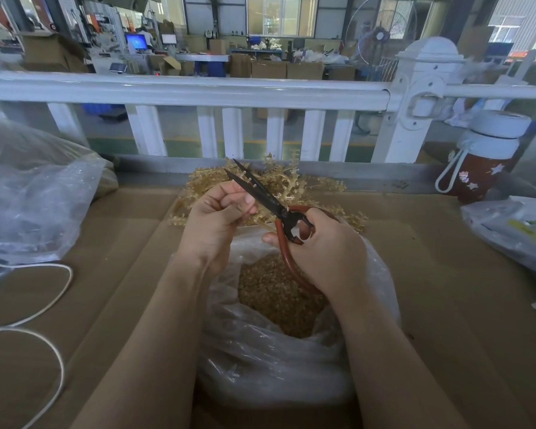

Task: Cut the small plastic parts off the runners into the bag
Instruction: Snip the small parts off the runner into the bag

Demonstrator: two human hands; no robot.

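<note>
The left hand [220,212] pinches a thin amber runner [250,209] between the open blades of the scissors [266,198], gripped by the right hand [325,252], above the open clear bag [279,360]. Risk: parts cut off-centre may miss the bag; blades sit close to the fingertips

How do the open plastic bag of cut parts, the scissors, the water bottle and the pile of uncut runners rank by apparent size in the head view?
1. Open plastic bag, clearly largest.
2. Pile of uncut runners.
3. Scissors and water bottle look similar; the bottle sits farther away at the distorted edge, so no ranking.
</note>
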